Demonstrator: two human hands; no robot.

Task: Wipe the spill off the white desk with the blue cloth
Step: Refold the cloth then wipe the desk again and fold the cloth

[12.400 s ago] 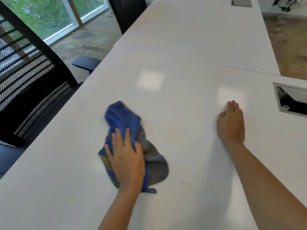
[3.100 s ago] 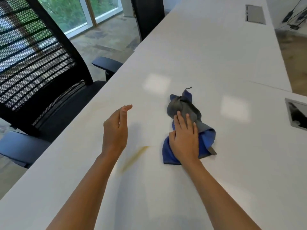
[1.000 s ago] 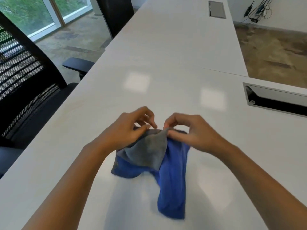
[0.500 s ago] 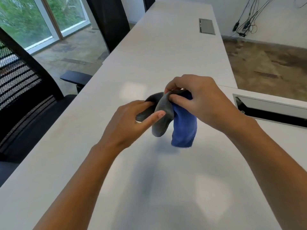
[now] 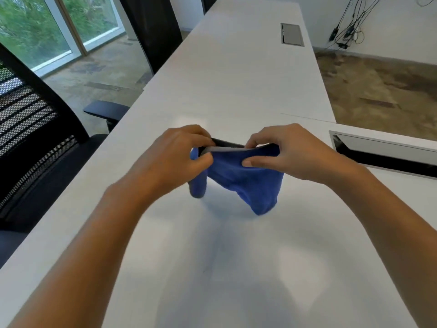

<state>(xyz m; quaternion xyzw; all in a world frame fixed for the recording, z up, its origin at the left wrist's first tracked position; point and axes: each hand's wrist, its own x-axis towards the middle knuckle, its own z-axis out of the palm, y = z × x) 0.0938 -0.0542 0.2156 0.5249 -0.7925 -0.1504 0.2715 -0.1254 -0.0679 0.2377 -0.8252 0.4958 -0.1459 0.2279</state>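
Note:
The blue cloth (image 5: 246, 183) hangs in the air above the white desk (image 5: 227, 95), stretched between both hands. Its top edge shows a grey side. My left hand (image 5: 175, 157) pinches the cloth's left end and my right hand (image 5: 281, 152) pinches its right end. Two blue folds droop down, clear of the desk surface. No spill shows on the visible part of the desk.
A black mesh office chair (image 5: 35, 138) stands at the desk's left edge, with another dark chair (image 5: 153, 29) further back. An open cable slot (image 5: 383, 152) lies at the right, a closed cable hatch (image 5: 292, 34) at the far end. Cables (image 5: 347, 24) hang on the right wall.
The cloth was bunched in my right hand with the left touching it. Now both hands have pulled apart and hold it spread between them, blue side toward me.

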